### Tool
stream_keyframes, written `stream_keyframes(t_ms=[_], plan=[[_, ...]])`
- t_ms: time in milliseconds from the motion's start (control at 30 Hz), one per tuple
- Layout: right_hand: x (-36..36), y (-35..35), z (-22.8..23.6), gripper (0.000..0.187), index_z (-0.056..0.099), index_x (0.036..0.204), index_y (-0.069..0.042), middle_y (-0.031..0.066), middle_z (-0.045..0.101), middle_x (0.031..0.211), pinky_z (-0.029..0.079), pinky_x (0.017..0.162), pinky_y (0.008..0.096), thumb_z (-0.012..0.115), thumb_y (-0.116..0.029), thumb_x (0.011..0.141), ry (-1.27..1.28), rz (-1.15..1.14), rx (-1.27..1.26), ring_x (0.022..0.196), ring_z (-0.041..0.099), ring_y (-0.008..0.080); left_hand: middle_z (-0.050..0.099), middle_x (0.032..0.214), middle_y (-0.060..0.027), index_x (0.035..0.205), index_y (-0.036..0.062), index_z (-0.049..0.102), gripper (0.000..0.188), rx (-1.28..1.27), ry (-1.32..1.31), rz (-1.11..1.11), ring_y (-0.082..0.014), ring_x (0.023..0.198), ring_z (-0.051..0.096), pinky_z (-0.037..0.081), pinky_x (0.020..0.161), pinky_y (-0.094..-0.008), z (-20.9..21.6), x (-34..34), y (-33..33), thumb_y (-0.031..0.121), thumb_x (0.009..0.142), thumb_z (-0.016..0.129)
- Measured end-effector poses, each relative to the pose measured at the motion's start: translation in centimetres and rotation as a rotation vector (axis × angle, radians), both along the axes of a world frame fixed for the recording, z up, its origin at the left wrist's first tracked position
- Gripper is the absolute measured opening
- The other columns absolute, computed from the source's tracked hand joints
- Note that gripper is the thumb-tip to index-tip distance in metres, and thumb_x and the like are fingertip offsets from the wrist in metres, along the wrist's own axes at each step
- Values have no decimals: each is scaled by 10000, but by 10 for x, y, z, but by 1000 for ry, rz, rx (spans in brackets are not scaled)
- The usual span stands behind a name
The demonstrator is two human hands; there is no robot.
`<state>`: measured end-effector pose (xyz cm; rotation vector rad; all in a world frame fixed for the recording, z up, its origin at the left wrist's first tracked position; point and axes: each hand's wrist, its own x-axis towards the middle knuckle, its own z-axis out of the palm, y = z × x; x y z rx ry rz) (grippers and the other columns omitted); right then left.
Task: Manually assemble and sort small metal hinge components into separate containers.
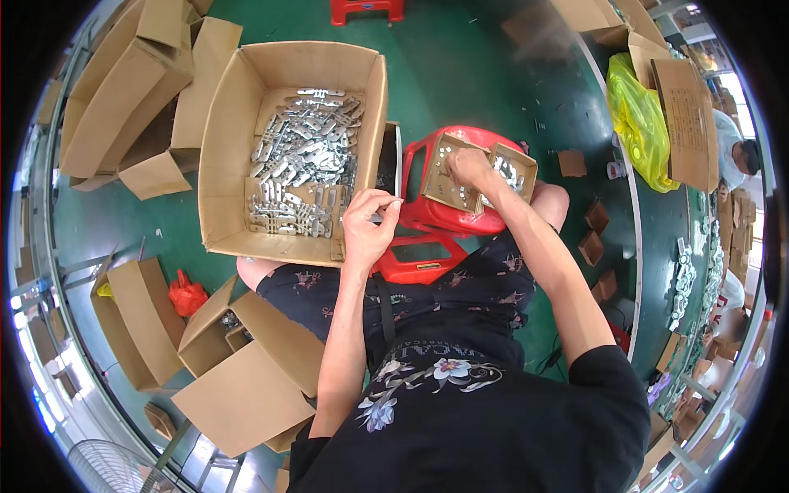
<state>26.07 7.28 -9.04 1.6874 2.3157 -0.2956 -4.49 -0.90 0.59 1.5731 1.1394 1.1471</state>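
My left hand (370, 226) is raised at the right edge of a large cardboard box (226, 164), thumb and fingers pinched together. A small greyish piece may show between them, too small to make out. Inside that box lies a heap of flat, shiny metal parts (316, 144). My right hand (470, 167) reaches down into a small cardboard tray (444, 195) with tiny pale pieces, its fingers curled and their tips hidden. Beside it, a second small tray (526, 168) holds small shiny parts. Both trays rest on a red plastic stool (472, 134).
Opened cardboard boxes (246, 394) stand at the left, with a red plastic bag (187, 294) among them. Along the right runs a bench with a yellow-green bag (637, 123) and metal parts (682, 279). Another red stool (367, 10) stands at the far side. People sit beyond the bench.
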Motion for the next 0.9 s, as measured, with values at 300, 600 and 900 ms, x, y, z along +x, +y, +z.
stream_keyframes(t_ms=[300, 600, 900], plan=[[7, 21, 16, 182, 836, 935, -130, 134, 792, 898, 608, 824, 482, 808, -201, 769, 48, -61, -270, 915, 767, 353, 725, 976, -85, 1003, -2, 802, 65, -18, -11, 9, -139, 796, 648, 526, 734, -280, 0, -1, 1, 33, 962, 766], [17, -13, 56, 247, 807, 1019, -65, 141, 793, 923, 605, 742, 432, 774, -283, 908, 572, -226, -164, 852, 773, 296, 733, 1001, -88, 1002, -25, 792, 80, -74, -133, -3, -138, 859, 668, 537, 757, -278, -4, -3, 4, 34, 991, 739], [-95, 9, 79, 468, 643, 1313, 134, 231, 778, 923, 636, 759, 361, 735, -178, 977, 718, -380, -78, 839, 801, 274, 725, 1030, -90, 979, -31, 788, 105, -118, -168, 4, -134, 884, 686, 553, 777, -274, 3, -2, 6, 43, 1009, 720]])
